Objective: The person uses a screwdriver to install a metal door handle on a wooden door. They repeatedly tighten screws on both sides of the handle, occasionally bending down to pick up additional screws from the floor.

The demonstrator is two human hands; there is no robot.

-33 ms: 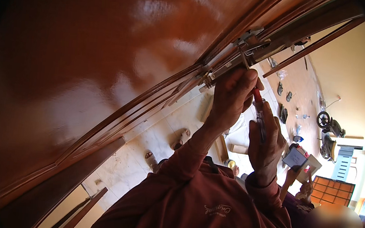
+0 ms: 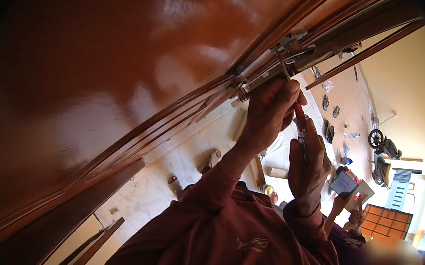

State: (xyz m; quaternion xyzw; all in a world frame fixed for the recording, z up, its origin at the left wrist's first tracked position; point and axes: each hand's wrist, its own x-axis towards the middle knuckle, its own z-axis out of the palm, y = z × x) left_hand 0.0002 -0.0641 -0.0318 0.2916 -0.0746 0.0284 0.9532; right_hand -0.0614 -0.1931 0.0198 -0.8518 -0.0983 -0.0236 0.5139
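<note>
A screwdriver (image 2: 299, 110) with a red collar and a clear handle runs up between my hands. My right hand (image 2: 310, 166) is wrapped round its handle. Higher up, the fingers of my left hand (image 2: 273, 110) pinch the thin shaft. The shaft reaches toward a metal fitting (image 2: 290, 46) on the edge of a glossy brown wooden door (image 2: 125, 71). Whether the tip sits in a screw is too small to tell. More metal hardware (image 2: 238, 90) shows on the same edge, just left of my left hand.
A co-worker (image 2: 356, 220) at the lower right holds a box (image 2: 344, 182). Sandalled feet (image 2: 212, 161) stand on the pale tiled floor (image 2: 139, 192). A thin wooden strip (image 2: 366, 53) slants at the upper right. Loose shoes (image 2: 330, 132) and a wheeled object (image 2: 384, 145) lie beyond.
My right hand has shifted very slightly on the screwdriver's handle. My left hand keeps its pinch on the shaft.
</note>
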